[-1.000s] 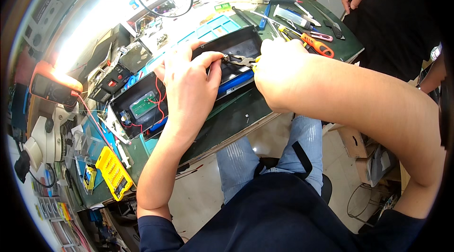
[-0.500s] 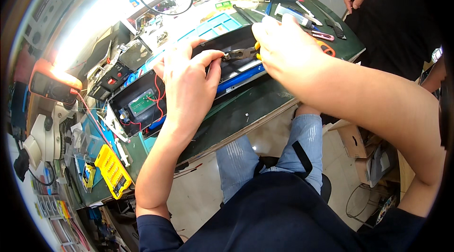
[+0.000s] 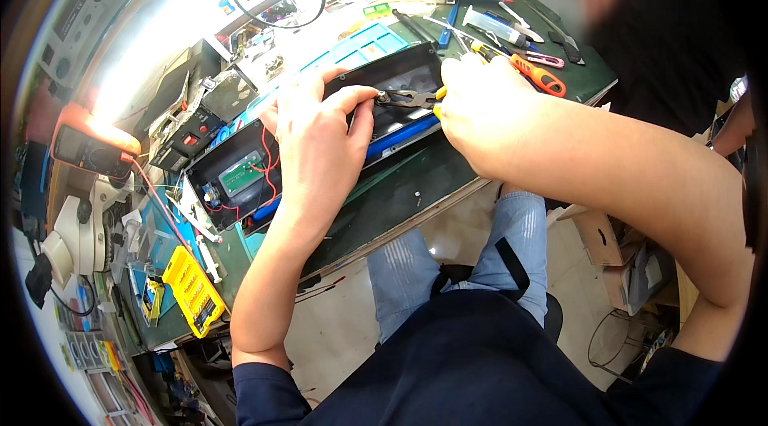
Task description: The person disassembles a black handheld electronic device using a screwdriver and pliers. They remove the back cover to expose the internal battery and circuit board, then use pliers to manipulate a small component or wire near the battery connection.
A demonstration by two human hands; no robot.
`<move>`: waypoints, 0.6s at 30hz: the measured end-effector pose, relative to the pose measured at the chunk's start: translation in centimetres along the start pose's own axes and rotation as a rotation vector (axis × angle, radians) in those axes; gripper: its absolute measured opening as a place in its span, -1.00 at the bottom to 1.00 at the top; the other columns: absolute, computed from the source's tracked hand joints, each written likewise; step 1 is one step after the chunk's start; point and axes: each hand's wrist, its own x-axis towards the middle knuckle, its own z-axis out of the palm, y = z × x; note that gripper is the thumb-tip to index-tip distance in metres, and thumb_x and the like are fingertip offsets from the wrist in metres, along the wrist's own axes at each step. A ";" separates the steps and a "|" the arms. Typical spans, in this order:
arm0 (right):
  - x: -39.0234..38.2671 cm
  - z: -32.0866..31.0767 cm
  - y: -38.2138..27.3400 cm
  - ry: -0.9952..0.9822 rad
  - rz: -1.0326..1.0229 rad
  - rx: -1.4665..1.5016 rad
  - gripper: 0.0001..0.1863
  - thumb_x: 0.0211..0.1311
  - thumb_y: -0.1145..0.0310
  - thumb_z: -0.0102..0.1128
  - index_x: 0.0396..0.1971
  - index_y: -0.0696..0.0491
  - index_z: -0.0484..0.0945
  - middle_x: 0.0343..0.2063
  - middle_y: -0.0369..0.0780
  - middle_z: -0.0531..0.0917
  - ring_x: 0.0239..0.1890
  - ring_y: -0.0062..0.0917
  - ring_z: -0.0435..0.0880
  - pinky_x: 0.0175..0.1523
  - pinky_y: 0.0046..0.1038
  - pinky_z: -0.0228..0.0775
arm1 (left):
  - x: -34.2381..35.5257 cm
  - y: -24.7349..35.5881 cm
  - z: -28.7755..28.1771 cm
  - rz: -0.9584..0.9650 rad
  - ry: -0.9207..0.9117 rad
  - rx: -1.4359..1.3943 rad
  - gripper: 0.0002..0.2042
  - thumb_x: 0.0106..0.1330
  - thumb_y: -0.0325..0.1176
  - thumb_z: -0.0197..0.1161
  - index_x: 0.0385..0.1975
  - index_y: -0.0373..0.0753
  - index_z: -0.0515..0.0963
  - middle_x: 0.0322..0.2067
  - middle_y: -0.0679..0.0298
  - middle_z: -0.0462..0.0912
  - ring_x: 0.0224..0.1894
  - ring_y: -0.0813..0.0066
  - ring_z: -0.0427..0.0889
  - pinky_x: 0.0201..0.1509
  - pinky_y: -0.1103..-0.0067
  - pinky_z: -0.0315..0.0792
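Left hand (image 3: 324, 138): narrow grip, thumb and forefinger pinching a small, silvery metal part (image 3: 382, 96) above the open, oblong black plastic case (image 3: 412, 72). Right hand (image 3: 490, 110): grip closed around the yellow-handled grey metal pliers (image 3: 414, 99), whose jaws point leftward at the part. The case, containing a rectangular green circuit board (image 3: 240, 174) and thin red wires (image 3: 270, 173), lies on the dark green bench (image 3: 392, 210).

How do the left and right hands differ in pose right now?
Grip: the left hand seems to pinch a small metal part between thumb and forefinger; the right hand wraps around the yellow handles of the pliers.
Position: the left hand is over the black housing; the right hand is at its right end.
Shared: both are bare.
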 end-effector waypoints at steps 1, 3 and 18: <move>-0.3 0.0 0.1 0.017 -0.019 -0.018 -0.69 0.15 0.29 0.37 -0.18 0.17 0.78 -0.09 -0.04 0.58 0.04 -0.23 0.55 -0.04 -0.23 0.50 | 0.0 0.0 0.0 -0.004 -0.002 0.000 -0.87 0.25 -0.33 0.46 -0.24 -0.05 0.83 0.07 0.22 0.68 0.16 0.20 0.55 0.26 0.24 0.13; -0.4 0.1 -0.1 0.067 -0.009 -0.078 -0.70 0.16 0.29 0.37 -0.17 0.14 0.79 -0.07 -0.06 0.57 0.05 -0.25 0.54 -0.02 -0.25 0.48 | 0.0 0.0 0.0 -0.006 -0.007 -0.004 -0.87 0.25 -0.33 0.46 -0.23 -0.05 0.83 0.07 0.22 0.68 0.16 0.20 0.55 0.26 0.24 0.13; 0.4 1.8 2.3 0.337 -0.077 -0.279 -0.67 0.16 0.27 0.39 -0.11 0.09 0.79 0.03 -0.16 0.56 0.19 -0.34 0.48 0.19 -0.27 0.36 | -0.1 -0.1 -0.1 -0.010 -0.014 0.008 -0.87 0.27 -0.31 0.44 -0.23 -0.03 0.82 0.08 0.23 0.69 0.17 0.21 0.55 0.27 0.24 0.12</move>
